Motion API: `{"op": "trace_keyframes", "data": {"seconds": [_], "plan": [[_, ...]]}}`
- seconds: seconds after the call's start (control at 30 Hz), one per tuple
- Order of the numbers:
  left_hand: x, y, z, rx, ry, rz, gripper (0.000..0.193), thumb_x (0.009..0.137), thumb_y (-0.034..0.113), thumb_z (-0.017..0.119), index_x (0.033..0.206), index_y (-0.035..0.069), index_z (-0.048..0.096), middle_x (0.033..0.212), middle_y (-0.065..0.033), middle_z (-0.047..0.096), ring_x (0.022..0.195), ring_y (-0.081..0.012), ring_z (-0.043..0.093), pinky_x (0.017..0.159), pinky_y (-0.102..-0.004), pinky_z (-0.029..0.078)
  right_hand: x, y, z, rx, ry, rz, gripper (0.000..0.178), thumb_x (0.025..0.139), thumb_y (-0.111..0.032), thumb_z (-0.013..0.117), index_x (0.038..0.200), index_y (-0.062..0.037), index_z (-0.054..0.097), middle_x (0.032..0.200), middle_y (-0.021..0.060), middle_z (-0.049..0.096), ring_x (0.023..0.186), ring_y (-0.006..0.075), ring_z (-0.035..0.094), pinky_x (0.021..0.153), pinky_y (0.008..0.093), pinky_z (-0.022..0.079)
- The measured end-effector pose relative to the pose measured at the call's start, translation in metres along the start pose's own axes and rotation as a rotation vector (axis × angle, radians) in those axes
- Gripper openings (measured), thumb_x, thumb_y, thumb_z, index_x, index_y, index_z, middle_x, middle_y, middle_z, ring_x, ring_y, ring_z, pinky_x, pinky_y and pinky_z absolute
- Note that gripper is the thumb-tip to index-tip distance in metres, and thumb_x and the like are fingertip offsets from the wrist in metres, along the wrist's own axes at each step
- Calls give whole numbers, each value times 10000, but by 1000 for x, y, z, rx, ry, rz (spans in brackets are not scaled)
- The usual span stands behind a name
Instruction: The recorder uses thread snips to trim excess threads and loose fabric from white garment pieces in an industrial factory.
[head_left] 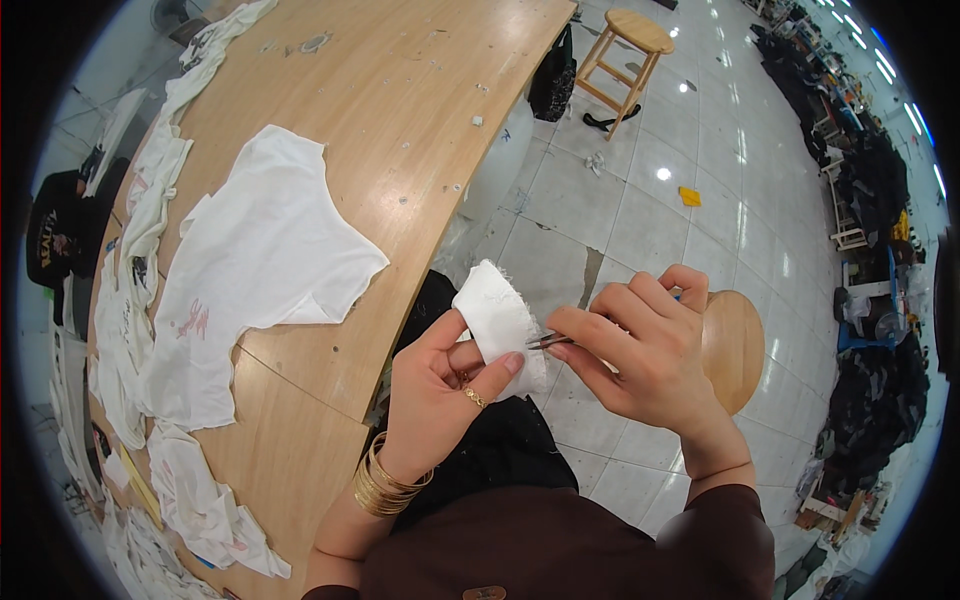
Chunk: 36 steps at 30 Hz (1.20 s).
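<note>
My left hand (440,385), with a ring and gold bangles, is closed on a small white fabric piece (492,308) above my lap. The thumb presses the front of the cloth and fingers lie behind it. Loose threads fringe its right edge. Pinched in my right hand (640,345) is a small dark two-pointed metal tool (545,342), like snips or tweezers; its tips are at the frayed edge. Most of the tool is hidden in the hand, and a bit of blue shows by the fingers. A white garment (260,240) with a reddish print lies flat on the table at the left.
The wooden table (400,130) runs along my left, with more white garments (200,500) along its far left edge. A wooden stool (735,350) stands close on the right, another stool (640,32) farther ahead. Dark cloth piles (870,420) line the right wall.
</note>
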<state>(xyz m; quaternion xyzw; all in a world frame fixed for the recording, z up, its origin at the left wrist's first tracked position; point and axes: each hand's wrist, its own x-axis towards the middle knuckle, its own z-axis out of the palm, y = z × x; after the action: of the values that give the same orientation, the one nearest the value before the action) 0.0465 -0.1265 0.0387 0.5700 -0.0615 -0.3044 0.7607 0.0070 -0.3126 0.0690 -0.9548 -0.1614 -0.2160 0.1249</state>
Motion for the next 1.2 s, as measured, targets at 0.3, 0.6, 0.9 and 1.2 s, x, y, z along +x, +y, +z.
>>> {"op": "trace_keyframes", "data": {"seconds": [0.3, 0.6, 0.9, 1.2], "plan": [[-1, 0, 0, 17, -9, 3, 424, 819, -48, 583, 1217, -46, 435, 1009, -116, 636, 908, -116, 603, 773, -229, 497, -1, 1, 1, 38, -25, 11, 203, 643, -227, 735, 810, -195, 625, 616, -67, 437, 600, 113, 413, 675, 314, 243], [-1, -1, -1, -8, -19, -6, 441, 819, -50, 581, 1230, -49, 422, 1013, -119, 635, 907, -122, 607, 780, -235, 499, -2, 1, 2, 32, -36, 19, 206, 640, -234, 734, 810, -202, 620, 625, -60, 439, 601, 116, 407, 672, 315, 236], [-1, 1, -1, 3, -19, 1, 445, 820, -51, 581, 1234, -53, 417, 1016, -115, 631, 905, -114, 603, 768, -229, 498, -2, 5, 5, 165, -91, 62, 237, 653, -246, 729, 847, -180, 611, 639, -53, 439, 617, 129, 427, 678, 319, 251], [-2, 0, -2, -8, -10, 3, 449, 818, -55, 581, 1236, -51, 417, 1018, -114, 631, 897, -105, 601, 759, -218, 490, -7, 7, 12, 7, -77, -66, 271, 727, -393, 661, 883, -191, 569, 691, -34, 402, 617, 126, 424, 590, 284, 287]]}}
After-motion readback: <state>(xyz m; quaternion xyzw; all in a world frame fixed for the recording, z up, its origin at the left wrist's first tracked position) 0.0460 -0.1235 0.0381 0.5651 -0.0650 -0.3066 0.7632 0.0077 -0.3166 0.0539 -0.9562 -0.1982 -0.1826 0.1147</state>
